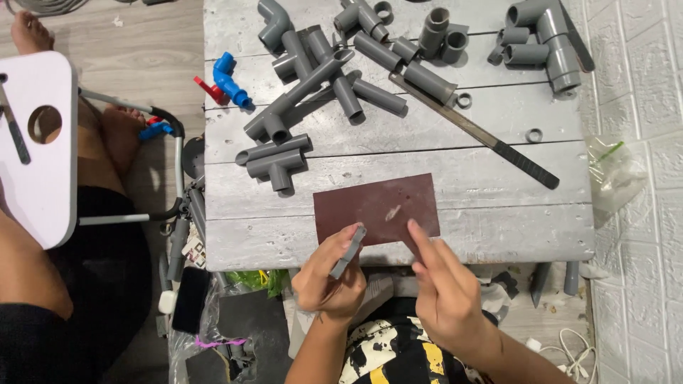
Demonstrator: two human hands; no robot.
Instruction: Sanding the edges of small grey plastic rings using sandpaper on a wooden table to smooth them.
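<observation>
My left hand (329, 279) grips a short grey pipe ring (348, 251), held on edge just below the near edge of a dark red-brown sheet of sandpaper (377, 206). That sheet lies flat on the grey wooden table (498, 227). My right hand (445, 284) hovers beside the ring with fingers stretched out, its fingertips over the sandpaper's near right edge, holding nothing.
Several grey pipe fittings (313, 78) and small rings lie across the far half of the table. A long flat file (477, 135) runs diagonally at right. A blue and red valve (228, 82) sits at the left edge. Another person's legs (64, 213) are at left beside a white board (39, 142).
</observation>
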